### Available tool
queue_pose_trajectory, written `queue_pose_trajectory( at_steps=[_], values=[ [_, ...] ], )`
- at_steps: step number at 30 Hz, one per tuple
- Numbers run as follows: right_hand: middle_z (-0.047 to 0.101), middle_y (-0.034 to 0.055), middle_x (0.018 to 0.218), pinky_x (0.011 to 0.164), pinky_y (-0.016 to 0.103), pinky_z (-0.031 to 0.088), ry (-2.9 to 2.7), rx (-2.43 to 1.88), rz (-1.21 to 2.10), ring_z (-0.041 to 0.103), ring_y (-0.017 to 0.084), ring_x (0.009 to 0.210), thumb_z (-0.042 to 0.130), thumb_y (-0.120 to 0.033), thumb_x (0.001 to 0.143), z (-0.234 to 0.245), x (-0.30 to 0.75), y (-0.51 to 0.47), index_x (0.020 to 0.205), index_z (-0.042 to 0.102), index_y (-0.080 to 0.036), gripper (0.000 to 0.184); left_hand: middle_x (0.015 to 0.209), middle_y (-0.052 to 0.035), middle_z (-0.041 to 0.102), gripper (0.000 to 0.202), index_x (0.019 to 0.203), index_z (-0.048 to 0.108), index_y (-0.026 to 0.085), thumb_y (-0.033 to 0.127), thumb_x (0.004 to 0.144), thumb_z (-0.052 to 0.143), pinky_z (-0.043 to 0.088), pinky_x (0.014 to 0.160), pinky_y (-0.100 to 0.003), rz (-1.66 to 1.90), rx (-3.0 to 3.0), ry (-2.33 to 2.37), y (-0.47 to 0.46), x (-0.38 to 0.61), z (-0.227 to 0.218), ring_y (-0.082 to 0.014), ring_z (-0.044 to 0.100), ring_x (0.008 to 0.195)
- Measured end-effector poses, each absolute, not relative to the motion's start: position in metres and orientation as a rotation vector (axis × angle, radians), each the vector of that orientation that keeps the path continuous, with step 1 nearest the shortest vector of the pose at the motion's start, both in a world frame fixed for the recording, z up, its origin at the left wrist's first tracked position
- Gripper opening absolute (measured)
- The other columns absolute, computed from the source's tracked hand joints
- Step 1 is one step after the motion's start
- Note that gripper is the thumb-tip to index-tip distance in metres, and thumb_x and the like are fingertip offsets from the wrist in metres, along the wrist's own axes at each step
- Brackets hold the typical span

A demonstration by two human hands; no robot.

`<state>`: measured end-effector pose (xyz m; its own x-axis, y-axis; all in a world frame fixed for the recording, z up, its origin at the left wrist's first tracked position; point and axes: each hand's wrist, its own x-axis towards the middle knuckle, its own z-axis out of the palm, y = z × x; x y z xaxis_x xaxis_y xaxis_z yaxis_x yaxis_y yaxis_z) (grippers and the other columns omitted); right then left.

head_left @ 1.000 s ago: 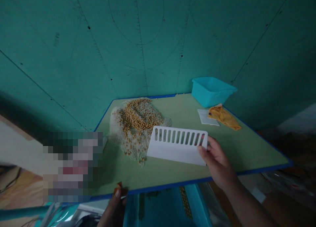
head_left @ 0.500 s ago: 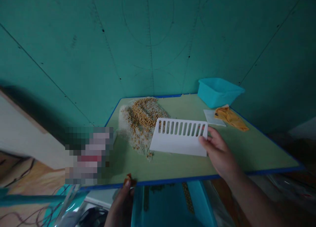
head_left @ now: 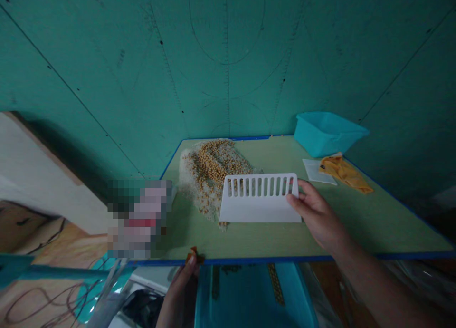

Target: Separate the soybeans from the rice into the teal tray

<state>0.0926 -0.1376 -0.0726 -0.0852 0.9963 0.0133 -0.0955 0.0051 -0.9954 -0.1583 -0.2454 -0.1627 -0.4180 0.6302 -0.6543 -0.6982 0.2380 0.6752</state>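
My right hand [head_left: 317,211] grips the right end of a white plastic panel with a row of slots [head_left: 260,209], thumb in front and fingers behind. The panel stands tilted over the table, its left end beside and partly in front of a pile of yellowish beans [head_left: 210,164]. Pale, fine grains lie mixed in and around the beans. My left hand [head_left: 183,275] is at the table's front edge, its thumb pressed on a small orange-brown piece [head_left: 192,254]; what that piece is I cannot make out.
A turquoise bin [head_left: 315,138] stands at the back right of the table [head_left: 270,242]. Near it lie a white sheet [head_left: 315,171] and an orange cloth [head_left: 347,173]. Below the front edge is a larger blue tub [head_left: 245,299]. A green wall [head_left: 228,57] rises behind.
The view has shifted, so the table appears further right. Relative to the table, the panel has moved slightly left toward the beans. My left hand stays at the front edge.
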Motion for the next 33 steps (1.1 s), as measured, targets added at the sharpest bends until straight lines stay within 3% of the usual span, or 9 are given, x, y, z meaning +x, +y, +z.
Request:
queue_pose_trajectory(
  at_steps=[4, 12, 17, 20, 25, 28, 33],
  values=[
    [0.071, 0.0000, 0.078, 0.059, 0.029, 0.048, -1.206, -1.096, 1.315, 0.065, 0.016, 0.064, 0.064, -0.039, 0.073, -0.075, 0.094, -0.138, 0.106, 0.051, -0.026, 0.037, 0.057, 0.0001, 0.071, 0.012, 0.068, 0.069, 0.019, 0.010, 0.060, 0.068, 0.054, 0.076, -0.033, 1.488, -0.045, 1.326, -0.244, -0.159, -0.166, -0.0216, 0.069, 0.069],
    [0.070, -0.0015, 0.075, 0.056, 0.027, 0.047, -1.176, -1.072, 1.341, 0.064, 0.015, 0.062, 0.065, -0.036, 0.074, -0.078, 0.096, -0.137, 0.104, 0.052, -0.027, 0.034, 0.058, -0.0029, 0.071, 0.019, 0.078, 0.068, 0.019, 0.023, 0.059, 0.072, 0.054, 0.077, -0.041, 1.407, -0.075, 1.246, -0.248, -0.152, -0.149, -0.0288, 0.069, 0.080],
    [0.070, -0.0015, 0.075, 0.058, 0.028, 0.047, -1.187, -1.063, 1.328, 0.064, 0.015, 0.063, 0.064, -0.037, 0.073, -0.079, 0.096, -0.136, 0.105, 0.052, -0.026, 0.035, 0.049, 0.0023, 0.067, 0.014, 0.070, 0.066, 0.022, 0.018, 0.058, 0.072, 0.055, 0.072, -0.032, 1.443, -0.076, 1.291, -0.247, -0.150, -0.148, -0.0236, 0.070, 0.072],
    [0.070, -0.0013, 0.075, 0.058, 0.029, 0.047, -1.186, -1.073, 1.319, 0.064, 0.016, 0.064, 0.064, -0.037, 0.074, -0.079, 0.096, -0.135, 0.106, 0.051, -0.026, 0.036, 0.052, 0.0005, 0.069, 0.018, 0.075, 0.067, 0.023, 0.024, 0.057, 0.072, 0.056, 0.069, -0.036, 1.437, -0.071, 1.279, -0.247, -0.149, -0.151, -0.0278, 0.070, 0.076],
    [0.069, -0.0018, 0.073, 0.057, 0.028, 0.046, -1.189, -1.091, 1.296, 0.063, 0.015, 0.062, 0.063, -0.038, 0.074, -0.077, 0.095, -0.135, 0.106, 0.051, -0.027, 0.036, 0.048, 0.0011, 0.067, 0.017, 0.069, 0.067, 0.022, 0.019, 0.054, 0.074, 0.055, 0.075, -0.037, 1.420, -0.057, 1.266, -0.247, -0.154, -0.158, -0.0286, 0.069, 0.080],
    [0.068, -0.0027, 0.071, 0.057, 0.028, 0.046, -1.201, -1.100, 1.280, 0.061, 0.014, 0.060, 0.064, -0.038, 0.073, -0.075, 0.093, -0.135, 0.104, 0.052, -0.027, 0.036, 0.055, 0.0000, 0.071, 0.018, 0.071, 0.067, 0.022, 0.018, 0.054, 0.074, 0.054, 0.077, -0.037, 1.421, -0.048, 1.307, -0.246, -0.157, -0.163, -0.0289, 0.068, 0.084],
    [0.067, -0.0026, 0.069, 0.055, 0.029, 0.045, -1.210, -1.116, 1.264, 0.060, 0.015, 0.058, 0.065, -0.039, 0.072, -0.074, 0.090, -0.133, 0.104, 0.052, -0.026, 0.037, 0.052, 0.0010, 0.069, 0.019, 0.072, 0.067, 0.022, 0.020, 0.054, 0.074, 0.056, 0.066, -0.032, 1.399, -0.057, 1.327, -0.247, -0.157, -0.165, -0.0263, 0.070, 0.073]
  ],
)
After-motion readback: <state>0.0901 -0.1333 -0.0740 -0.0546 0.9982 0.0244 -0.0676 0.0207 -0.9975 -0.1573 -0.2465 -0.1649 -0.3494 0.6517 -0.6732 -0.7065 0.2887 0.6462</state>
